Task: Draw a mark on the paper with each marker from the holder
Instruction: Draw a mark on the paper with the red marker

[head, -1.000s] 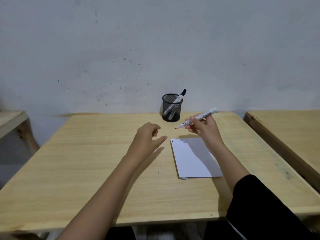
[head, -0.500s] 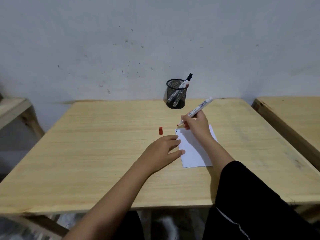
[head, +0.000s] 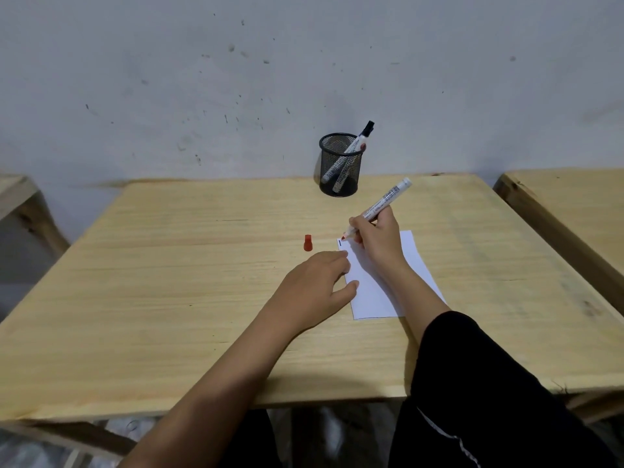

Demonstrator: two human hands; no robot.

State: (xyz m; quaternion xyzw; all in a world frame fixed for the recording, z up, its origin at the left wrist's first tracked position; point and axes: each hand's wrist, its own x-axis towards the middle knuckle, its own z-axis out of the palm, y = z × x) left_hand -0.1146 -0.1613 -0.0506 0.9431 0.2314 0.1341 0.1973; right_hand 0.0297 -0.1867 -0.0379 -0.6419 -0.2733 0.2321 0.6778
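While wooden table [head: 202,282] bears all: paper [head: 410,265], thin, light, slides easily, pinned flat by left hand [head: 315,287] at 9 o'clock edge; right hand [head: 378,236] grasping red marker [head: 380,207], rigid, light, near tip, tip at paper's 11 o'clock corner; red cap [head: 307,242] at 9 o'clock.

A single head-worn view looks forward and down from the near edge of the wooden tabletop [head: 169,282], taking in its whole surface up to the grey wall [head: 304,79] at the far side. Both forearms reach in from the bottom of the frame, close to the lens. Wide-angle bending curves the tabletop edges. Neighbouring tables [head: 574,204] clip the left and right borders.
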